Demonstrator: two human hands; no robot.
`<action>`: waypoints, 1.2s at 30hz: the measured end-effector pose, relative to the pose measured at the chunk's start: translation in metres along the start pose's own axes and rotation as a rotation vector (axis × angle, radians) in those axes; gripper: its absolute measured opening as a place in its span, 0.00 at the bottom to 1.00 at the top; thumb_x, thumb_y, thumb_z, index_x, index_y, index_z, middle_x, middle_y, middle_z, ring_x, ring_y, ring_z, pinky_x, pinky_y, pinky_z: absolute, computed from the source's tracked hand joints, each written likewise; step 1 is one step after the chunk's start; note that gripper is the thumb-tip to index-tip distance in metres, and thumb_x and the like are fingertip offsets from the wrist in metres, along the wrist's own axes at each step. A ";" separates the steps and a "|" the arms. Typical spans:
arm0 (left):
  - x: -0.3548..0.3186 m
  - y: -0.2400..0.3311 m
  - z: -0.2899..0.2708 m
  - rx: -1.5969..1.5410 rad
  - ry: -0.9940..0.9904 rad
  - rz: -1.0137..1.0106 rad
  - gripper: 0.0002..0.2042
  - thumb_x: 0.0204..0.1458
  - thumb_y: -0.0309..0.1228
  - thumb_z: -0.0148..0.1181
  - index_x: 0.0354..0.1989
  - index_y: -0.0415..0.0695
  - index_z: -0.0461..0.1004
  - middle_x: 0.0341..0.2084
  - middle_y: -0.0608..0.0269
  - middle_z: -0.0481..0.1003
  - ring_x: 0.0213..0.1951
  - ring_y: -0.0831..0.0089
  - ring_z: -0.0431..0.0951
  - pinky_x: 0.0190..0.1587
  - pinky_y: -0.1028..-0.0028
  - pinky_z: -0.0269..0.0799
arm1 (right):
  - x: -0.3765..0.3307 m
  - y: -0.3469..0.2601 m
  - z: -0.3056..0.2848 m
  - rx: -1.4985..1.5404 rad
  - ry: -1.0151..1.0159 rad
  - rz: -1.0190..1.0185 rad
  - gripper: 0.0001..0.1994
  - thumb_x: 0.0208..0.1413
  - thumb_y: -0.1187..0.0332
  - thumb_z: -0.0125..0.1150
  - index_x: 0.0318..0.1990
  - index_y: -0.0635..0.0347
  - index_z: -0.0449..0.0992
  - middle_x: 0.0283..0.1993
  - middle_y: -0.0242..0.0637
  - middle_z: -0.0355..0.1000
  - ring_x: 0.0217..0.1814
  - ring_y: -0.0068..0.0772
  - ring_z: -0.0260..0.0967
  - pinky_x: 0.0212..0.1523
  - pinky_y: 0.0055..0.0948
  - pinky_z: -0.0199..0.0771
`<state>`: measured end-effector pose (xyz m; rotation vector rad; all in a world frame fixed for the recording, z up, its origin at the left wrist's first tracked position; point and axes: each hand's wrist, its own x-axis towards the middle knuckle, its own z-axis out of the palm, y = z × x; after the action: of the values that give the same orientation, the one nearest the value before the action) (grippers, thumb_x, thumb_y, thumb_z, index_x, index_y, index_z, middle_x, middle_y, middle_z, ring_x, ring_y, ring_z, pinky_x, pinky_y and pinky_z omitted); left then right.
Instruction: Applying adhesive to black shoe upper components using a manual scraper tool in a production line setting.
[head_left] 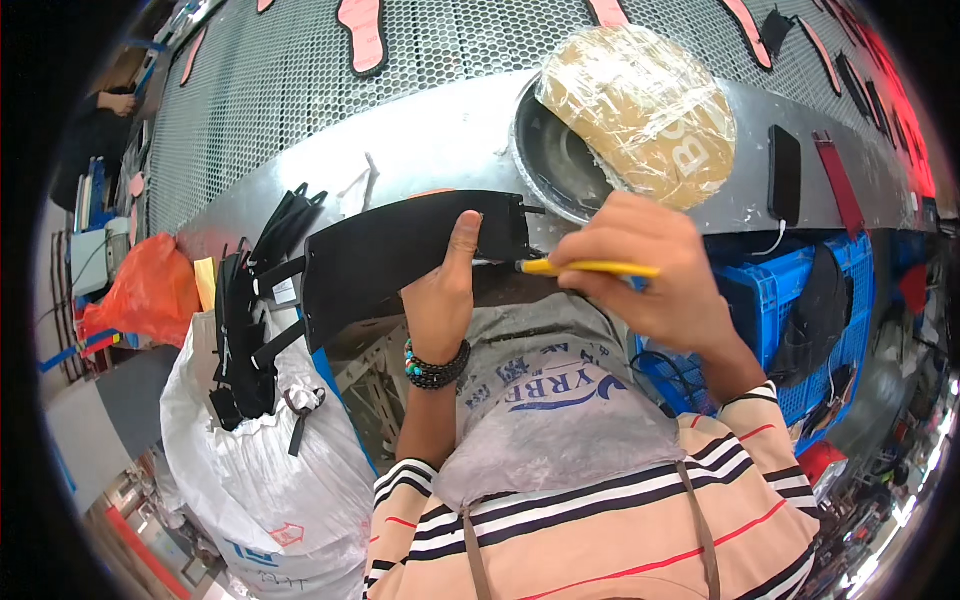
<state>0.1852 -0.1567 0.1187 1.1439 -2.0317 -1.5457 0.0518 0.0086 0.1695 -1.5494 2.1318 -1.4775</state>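
My left hand (443, 300) is closed on a wide black curved fabric piece (390, 250), thumb on top and the other fingers hidden beneath. Narrow straps stick out from both ends of the piece. In my right hand (650, 275) is a slim yellow-handled brush (610, 268), pinched between the fingers. The brush's tip meets or nearly meets the right end of the black piece; its bristles are too small to make out. Beyond my right hand stands a round metal pot (530, 160), partly covered by a tape-wrapped cardboard lid (650, 110).
Pink insole-shaped pieces (362, 30) lie on the perforated surface (460, 45) beyond the metal ledge (420, 120). A phone (785, 170) and a dark red strap (838, 185) rest at right. Blue crates (850, 290) stand below. More black strapped pieces (240, 340) top a white sack (270, 480) at left.
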 end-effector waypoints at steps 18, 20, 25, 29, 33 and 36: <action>0.004 0.006 0.019 -0.672 0.098 0.054 0.09 0.65 0.30 0.58 0.46 0.35 0.74 0.37 0.57 0.78 0.32 0.69 0.81 0.28 0.69 0.83 | -0.001 -0.008 0.016 0.116 0.270 0.115 0.08 0.52 0.79 0.68 0.39 0.61 0.79 0.32 0.37 0.74 0.31 0.33 0.72 0.33 0.27 0.71; 0.006 0.007 0.020 -0.634 0.137 0.047 0.10 0.64 0.30 0.59 0.47 0.35 0.73 0.39 0.57 0.78 0.34 0.69 0.82 0.30 0.69 0.84 | -0.004 0.000 0.028 0.182 0.316 0.153 0.09 0.53 0.80 0.66 0.41 0.61 0.77 0.33 0.38 0.72 0.30 0.33 0.72 0.32 0.27 0.72; 0.007 0.002 0.024 -0.583 0.205 0.018 0.12 0.64 0.29 0.60 0.51 0.37 0.73 0.42 0.58 0.78 0.40 0.71 0.81 0.38 0.71 0.84 | -0.010 0.009 0.026 0.238 0.429 0.126 0.07 0.54 0.80 0.64 0.39 0.61 0.76 0.37 0.40 0.72 0.36 0.36 0.73 0.36 0.30 0.72; 0.001 0.002 0.025 -0.467 0.205 0.072 0.15 0.64 0.29 0.60 0.56 0.37 0.71 0.45 0.59 0.77 0.42 0.73 0.80 0.42 0.72 0.82 | 0.001 0.014 0.022 0.199 0.411 0.146 0.07 0.53 0.80 0.64 0.39 0.61 0.76 0.41 0.40 0.72 0.40 0.38 0.73 0.41 0.31 0.73; -0.003 0.013 0.020 -0.525 0.126 0.074 0.17 0.64 0.27 0.59 0.60 0.38 0.68 0.46 0.59 0.76 0.42 0.74 0.80 0.39 0.73 0.81 | 0.014 0.020 0.016 0.161 0.426 0.039 0.07 0.54 0.80 0.63 0.39 0.62 0.76 0.42 0.39 0.73 0.42 0.35 0.73 0.44 0.30 0.72; -0.003 0.018 0.021 -0.527 0.105 0.076 0.17 0.64 0.26 0.59 0.59 0.37 0.68 0.45 0.59 0.77 0.42 0.74 0.80 0.38 0.73 0.82 | 0.012 0.022 0.016 0.280 0.540 0.213 0.07 0.54 0.80 0.62 0.40 0.62 0.75 0.42 0.39 0.73 0.42 0.34 0.73 0.45 0.29 0.72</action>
<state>0.1658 -0.1394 0.1280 0.9028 -1.4505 -1.7895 0.0405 -0.0111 0.1496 -0.8646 2.1171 -2.1779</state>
